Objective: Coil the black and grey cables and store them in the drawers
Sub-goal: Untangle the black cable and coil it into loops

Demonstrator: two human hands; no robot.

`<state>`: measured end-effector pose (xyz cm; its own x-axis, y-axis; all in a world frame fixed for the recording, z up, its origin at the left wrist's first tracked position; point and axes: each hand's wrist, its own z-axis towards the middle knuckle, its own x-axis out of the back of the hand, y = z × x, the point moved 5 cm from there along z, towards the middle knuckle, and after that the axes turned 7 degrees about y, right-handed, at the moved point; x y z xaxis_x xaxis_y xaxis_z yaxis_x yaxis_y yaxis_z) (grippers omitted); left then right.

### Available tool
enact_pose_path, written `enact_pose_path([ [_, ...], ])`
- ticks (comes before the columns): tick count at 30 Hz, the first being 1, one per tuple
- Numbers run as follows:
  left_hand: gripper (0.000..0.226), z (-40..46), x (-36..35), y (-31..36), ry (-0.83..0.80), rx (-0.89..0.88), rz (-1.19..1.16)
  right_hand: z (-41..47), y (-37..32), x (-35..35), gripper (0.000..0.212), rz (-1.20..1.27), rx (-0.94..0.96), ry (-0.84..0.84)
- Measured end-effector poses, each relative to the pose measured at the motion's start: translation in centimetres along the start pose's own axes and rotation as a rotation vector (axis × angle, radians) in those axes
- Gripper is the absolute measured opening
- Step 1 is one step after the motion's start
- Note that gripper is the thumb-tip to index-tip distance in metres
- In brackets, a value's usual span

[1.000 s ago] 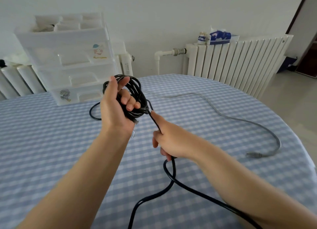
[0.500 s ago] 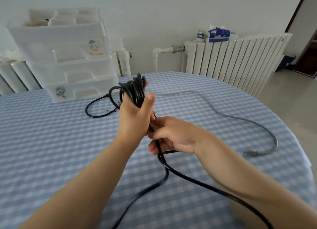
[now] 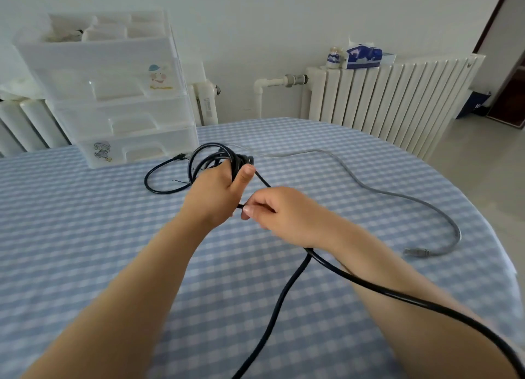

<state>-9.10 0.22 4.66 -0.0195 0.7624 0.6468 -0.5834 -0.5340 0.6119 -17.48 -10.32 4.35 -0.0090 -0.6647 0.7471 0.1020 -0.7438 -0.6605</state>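
My left hand (image 3: pixel 217 192) grips a bundle of loops of the black cable (image 3: pixel 211 158) above the table, thumb up against the coil. Just to its right, my right hand (image 3: pixel 279 212) pinches a strand of the same cable. The loose black length runs under my right forearm and off the bottom edge. One black end loop lies on the cloth to the left. The grey cable (image 3: pixel 377 190) lies uncoiled across the right side, its plug near the table's edge. A white plastic drawer unit (image 3: pixel 113 94) stands at the back left, drawers closed.
The round table carries a blue checked cloth (image 3: pixel 71 236). White radiators (image 3: pixel 392 100) stand behind it, one bearing a tissue box (image 3: pixel 363 56) and a small jar. The table's right edge drops to a tiled floor.
My left hand has tipped the coil forward and lower toward the table. My right hand has slid along the strand and now pinches it beside the left wrist.
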Motion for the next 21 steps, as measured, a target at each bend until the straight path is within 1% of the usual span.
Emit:
enact_pose_path([
  [3,0.075,-0.3,-0.4,0.4,-0.179,0.041,-0.176,0.0,0.0,1.1,0.024,-0.048,0.072,0.133],
  [6,0.082,-0.7,-1.1,0.9,-0.371,0.017,-0.224,0.2,0.3,2.0,0.023,-0.095,0.097,0.241],
  [9,0.080,-1.2,-1.1,1.3,-0.548,0.045,-0.296,0.2,0.5,2.8,0.036,-0.138,0.133,0.351],
  [11,0.076,-1.5,-1.1,1.6,-0.632,0.049,-0.326,0.2,0.9,3.2,0.040,-0.124,0.146,0.366],
  [12,0.076,-1.6,-1.1,1.7,-0.673,0.035,-0.308,0.3,1.1,3.4,0.040,-0.073,0.129,0.338],
  [13,0.075,-1.7,-1.2,1.7,-0.718,0.018,-0.274,0.3,1.4,3.5,0.037,0.031,0.100,0.281],
  [15,0.061,-1.9,-1.2,2.0,-0.790,0.005,-0.220,0.6,1.9,3.6,0.025,0.329,0.049,0.129],
  [17,0.051,-1.9,-0.8,2.4,-0.809,0.010,-0.223,0.4,2.3,3.8,0.018,0.571,0.008,0.013],
  [19,0.046,-1.7,-0.1,2.8,-0.792,0.002,-0.268,0.3,2.8,3.9,0.024,0.803,-0.037,-0.079],
  [21,0.045,-1.3,0.5,2.8,-0.758,0.017,-0.351,0.3,3.0,4.1,0.031,0.998,-0.070,-0.115],
])
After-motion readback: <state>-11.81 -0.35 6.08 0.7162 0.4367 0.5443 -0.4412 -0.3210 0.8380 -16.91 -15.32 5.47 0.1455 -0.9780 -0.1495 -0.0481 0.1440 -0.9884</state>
